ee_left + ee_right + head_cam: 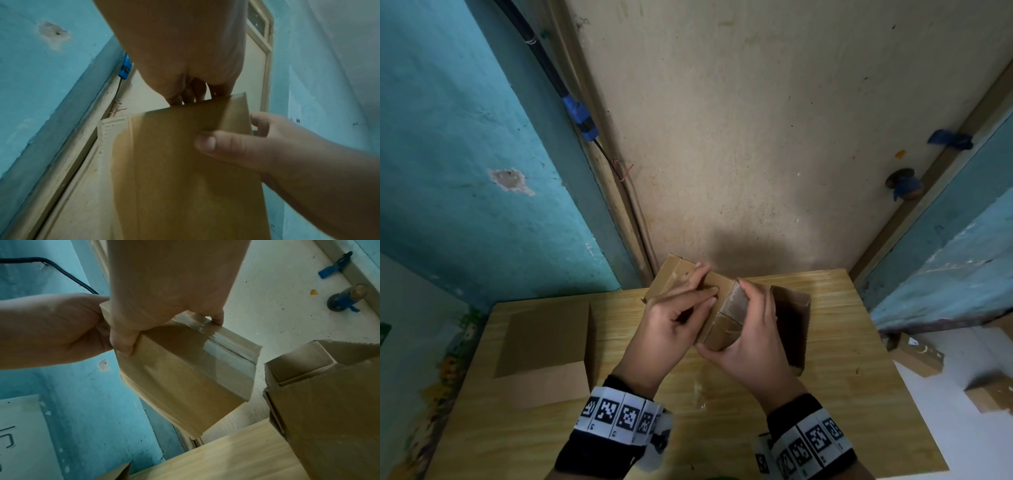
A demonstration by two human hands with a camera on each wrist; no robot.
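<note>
Above the table's [859, 359] far edge, hands [671, 325] [750, 339] grip box [720, 330].

Your small brown taped cardboard box [717, 310] is up off the light wooden table [859, 394], over its back edge. Your left hand [671, 325] grips its left end, your right hand [751, 337] its right end. Just right of the right hand, an open brown cardboard carton [796, 308] stands on the table. Left of your hands, a flat brown cardboard sheet box [544, 346] lies on the table. The cream wooden door [756, 137] is behind the table. Right of the table, a small brown cardboard parcel [919, 358] lies on a white flat surface [945, 428].
</note>
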